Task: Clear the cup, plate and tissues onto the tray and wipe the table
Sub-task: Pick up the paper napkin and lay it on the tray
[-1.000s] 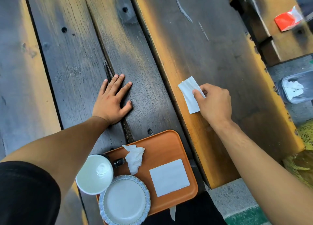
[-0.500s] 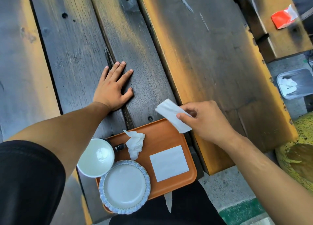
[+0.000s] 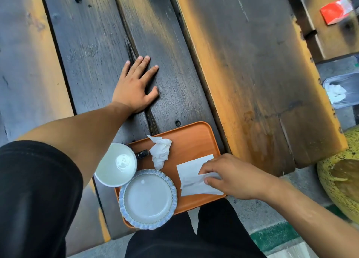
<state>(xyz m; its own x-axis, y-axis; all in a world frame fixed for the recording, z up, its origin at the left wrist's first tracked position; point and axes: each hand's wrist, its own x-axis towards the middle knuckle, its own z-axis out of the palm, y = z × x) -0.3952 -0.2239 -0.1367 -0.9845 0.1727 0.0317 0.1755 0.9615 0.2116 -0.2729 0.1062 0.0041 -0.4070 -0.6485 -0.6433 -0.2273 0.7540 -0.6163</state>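
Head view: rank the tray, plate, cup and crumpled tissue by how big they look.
1. Tray, largest.
2. Plate.
3. Cup, looks slightly smaller than the plate, though it stands taller and nearer the camera, so unsure.
4. Crumpled tissue, smallest.

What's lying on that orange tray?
On the orange tray: a cup, a plate, a crumpled tissue, a flat napkin. The right hand sets another tissue down, partly covering the napkin.

tray (image 3: pixel 196 135) at table's (image 3: pixel 242 67) near edge | on tray: cup (image 3: pixel 116 165) left, plate (image 3: pixel 148 199) nearest, crumpled tissue (image 3: pixel 160 151) behind plate, flat napkin (image 3: pixel 191 169) right | bin (image 3: pixel 343 90) far right, off table
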